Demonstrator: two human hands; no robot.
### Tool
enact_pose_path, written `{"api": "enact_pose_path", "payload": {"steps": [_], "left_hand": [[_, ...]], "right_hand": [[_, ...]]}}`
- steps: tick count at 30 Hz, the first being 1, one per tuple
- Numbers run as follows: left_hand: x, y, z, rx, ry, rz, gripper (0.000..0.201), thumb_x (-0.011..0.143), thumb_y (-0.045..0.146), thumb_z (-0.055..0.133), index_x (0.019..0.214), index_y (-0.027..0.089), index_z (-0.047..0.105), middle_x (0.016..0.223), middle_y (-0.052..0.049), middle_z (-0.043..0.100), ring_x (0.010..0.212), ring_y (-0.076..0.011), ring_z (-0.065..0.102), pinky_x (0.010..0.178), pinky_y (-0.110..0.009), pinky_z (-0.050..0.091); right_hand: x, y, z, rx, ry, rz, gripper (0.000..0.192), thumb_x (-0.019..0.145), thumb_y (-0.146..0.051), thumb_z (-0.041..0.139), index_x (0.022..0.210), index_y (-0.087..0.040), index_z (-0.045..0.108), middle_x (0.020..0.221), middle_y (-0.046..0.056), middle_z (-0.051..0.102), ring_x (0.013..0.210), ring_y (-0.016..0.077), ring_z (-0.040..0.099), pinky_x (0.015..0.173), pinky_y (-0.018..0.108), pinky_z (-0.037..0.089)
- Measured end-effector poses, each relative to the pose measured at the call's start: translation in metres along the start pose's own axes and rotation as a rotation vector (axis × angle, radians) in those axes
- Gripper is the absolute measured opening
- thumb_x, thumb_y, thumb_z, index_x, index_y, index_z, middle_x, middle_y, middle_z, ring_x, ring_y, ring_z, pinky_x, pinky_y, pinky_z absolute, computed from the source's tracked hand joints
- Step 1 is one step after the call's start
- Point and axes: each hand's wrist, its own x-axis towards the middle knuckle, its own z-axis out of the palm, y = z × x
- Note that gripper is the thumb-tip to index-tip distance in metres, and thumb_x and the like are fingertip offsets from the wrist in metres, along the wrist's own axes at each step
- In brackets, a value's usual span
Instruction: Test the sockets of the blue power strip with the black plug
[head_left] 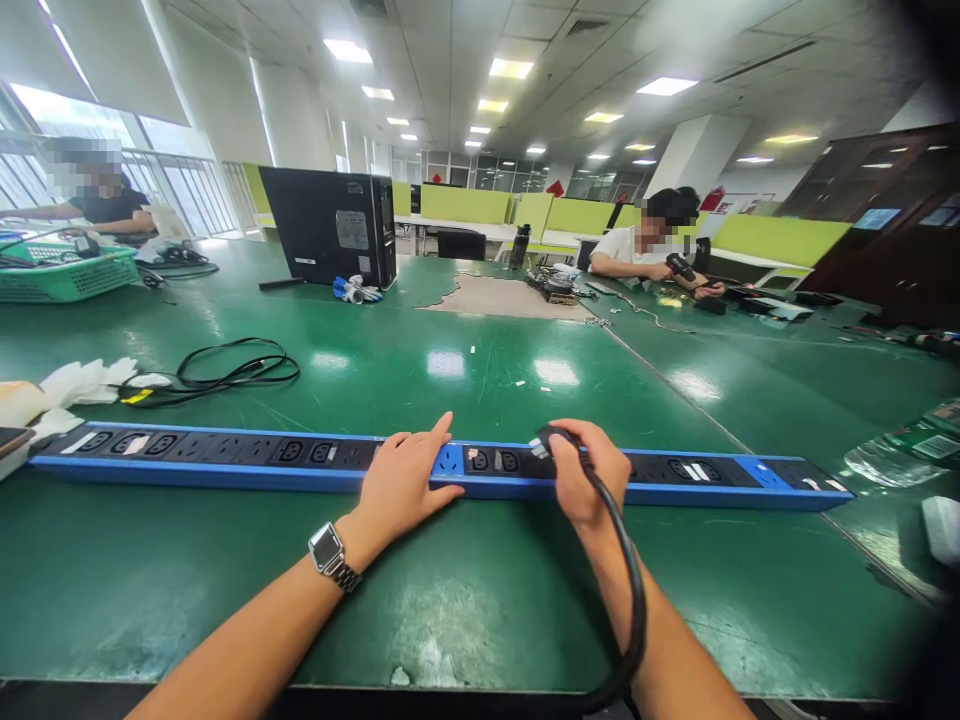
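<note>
Blue power strip (300, 462) lies across the green bench (465, 590), lower frame; left hand (403, 480) rests flat on it, right hand (585, 475) grips a black plug cable (634, 590).

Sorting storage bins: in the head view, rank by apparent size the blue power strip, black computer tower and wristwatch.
1. Long blue power strip.
2. Black computer tower, though it stands farther off, so its rank is unsure.
3. Silver square-faced wristwatch.

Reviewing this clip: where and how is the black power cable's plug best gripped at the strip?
Grip the plug by its stubby body, pinched from above as the right hand does. The cable trails toward the person, and the power strip lies flat with its sockets facing up.
</note>
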Motion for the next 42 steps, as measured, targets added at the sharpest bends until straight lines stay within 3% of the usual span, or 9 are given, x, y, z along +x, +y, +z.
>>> {"api": "enact_pose_path", "payload": {"steps": [3, 5, 13, 18, 25, 32, 42], "left_hand": [[0.0, -0.001, 0.001, -0.009, 0.0, 0.001, 0.09, 0.08, 0.042, 0.069, 0.151, 0.022, 0.017, 0.129, -0.008, 0.064, 0.118, -0.0244, 0.058, 0.104, -0.043, 0.038], [0.0, -0.001, 0.001, -0.017, 0.0, -0.004, 0.091, 0.08, 0.042, 0.071, 0.151, 0.022, 0.018, 0.129, -0.007, 0.064, 0.118, -0.0243, 0.057, 0.104, -0.043, 0.037], [-0.001, -0.001, 0.0, -0.024, 0.002, -0.007, 0.087, 0.079, 0.041, 0.071, 0.149, 0.022, 0.022, 0.128, -0.007, 0.064, 0.117, -0.0239, 0.057, 0.105, -0.042, 0.037], [-0.002, 0.0, -0.002, -0.013, 0.002, 0.011, 0.083, 0.081, 0.041, 0.069, 0.148, 0.022, 0.025, 0.129, -0.008, 0.064, 0.117, -0.0245, 0.057, 0.105, -0.043, 0.038], [-0.003, 0.0, -0.001, -0.015, 0.008, 0.016, 0.081, 0.081, 0.04, 0.069, 0.148, 0.023, 0.028, 0.129, -0.008, 0.064, 0.118, -0.0246, 0.057, 0.104, -0.043, 0.038], [-0.003, 0.001, -0.002, -0.022, 0.01, 0.02, 0.079, 0.081, 0.039, 0.068, 0.148, 0.023, 0.029, 0.128, -0.008, 0.064, 0.118, -0.0248, 0.057, 0.103, -0.042, 0.039], [-0.004, 0.001, -0.003, -0.008, 0.022, 0.034, 0.078, 0.082, 0.04, 0.066, 0.148, 0.023, 0.028, 0.127, -0.008, 0.064, 0.117, -0.0241, 0.057, 0.104, -0.042, 0.038]], "right_hand": [[0.001, 0.025, -0.012, -0.017, -0.088, 0.163, 0.026, 0.078, -0.04, 0.053, 0.083, -0.021, 0.07, 0.08, 0.005, 0.07, 0.075, 0.0213, 0.063, 0.073, 0.034, 0.048], [0.001, 0.029, -0.014, -0.018, -0.146, 0.177, 0.027, 0.077, -0.041, 0.054, 0.084, -0.022, 0.071, 0.083, 0.005, 0.072, 0.077, 0.0217, 0.063, 0.074, 0.034, 0.048], [0.002, 0.014, -0.01, -0.11, -0.225, 0.109, 0.03, 0.077, -0.044, 0.053, 0.087, -0.023, 0.072, 0.089, 0.006, 0.073, 0.086, 0.024, 0.063, 0.08, 0.037, 0.047], [-0.002, 0.008, -0.007, -0.211, -0.305, 0.0, 0.033, 0.084, -0.042, 0.047, 0.097, -0.022, 0.07, 0.093, 0.008, 0.072, 0.088, 0.025, 0.062, 0.083, 0.039, 0.046], [-0.005, 0.007, -0.009, -0.295, -0.328, -0.029, 0.034, 0.092, -0.042, 0.042, 0.102, -0.023, 0.068, 0.095, 0.007, 0.072, 0.093, 0.0251, 0.063, 0.085, 0.038, 0.046], [0.005, 0.006, -0.02, -0.382, -0.492, -0.147, 0.03, 0.093, -0.044, 0.045, 0.104, -0.026, 0.066, 0.09, 0.005, 0.072, 0.085, 0.0229, 0.065, 0.074, 0.033, 0.046], [-0.01, 0.01, -0.025, -0.329, -0.367, -0.163, 0.033, 0.094, -0.047, 0.044, 0.106, -0.024, 0.065, 0.09, 0.006, 0.071, 0.084, 0.0224, 0.064, 0.076, 0.032, 0.046]]}}
